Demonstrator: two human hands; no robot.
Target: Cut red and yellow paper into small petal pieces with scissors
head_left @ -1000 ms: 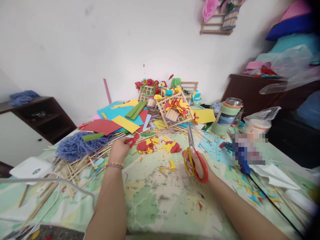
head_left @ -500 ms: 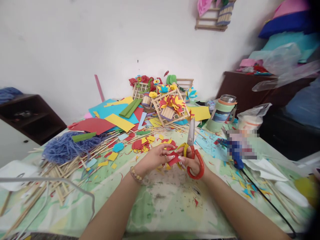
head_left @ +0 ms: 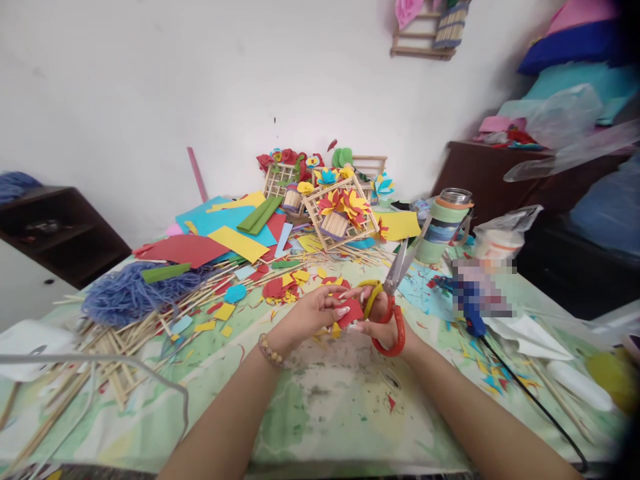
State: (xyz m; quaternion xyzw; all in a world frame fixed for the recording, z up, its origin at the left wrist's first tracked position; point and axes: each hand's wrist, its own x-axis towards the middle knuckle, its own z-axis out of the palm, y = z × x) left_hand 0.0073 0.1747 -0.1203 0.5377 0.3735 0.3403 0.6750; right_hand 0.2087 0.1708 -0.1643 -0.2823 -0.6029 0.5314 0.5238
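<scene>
A small piece of red paper (head_left: 352, 312) is pinched by the fingers of my left hand (head_left: 313, 313), over the middle of the table. My right hand (head_left: 383, 320) is close beside it, with scissors (head_left: 397, 273) hooked on its fingers. The scissors have one yellow and one red handle, and their blades point up and away, slightly apart. My right fingertips lie at the red paper's edge. Behind my hands is a small pile of red and yellow paper pieces (head_left: 283, 288).
Blue yarn (head_left: 130, 293) and thin wooden sticks (head_left: 117, 363) lie to the left. Coloured sheets (head_left: 180, 249) and wooden lattices with paper flowers (head_left: 345, 213) stand behind. On the right are a flask (head_left: 443, 227), a blue glue gun (head_left: 473, 313) with a black cord, and scraps (head_left: 493, 373).
The scissors have tipped to the right and their blades have parted. My right fingers have shifted, and the red paper now shows flatter between my hands.
</scene>
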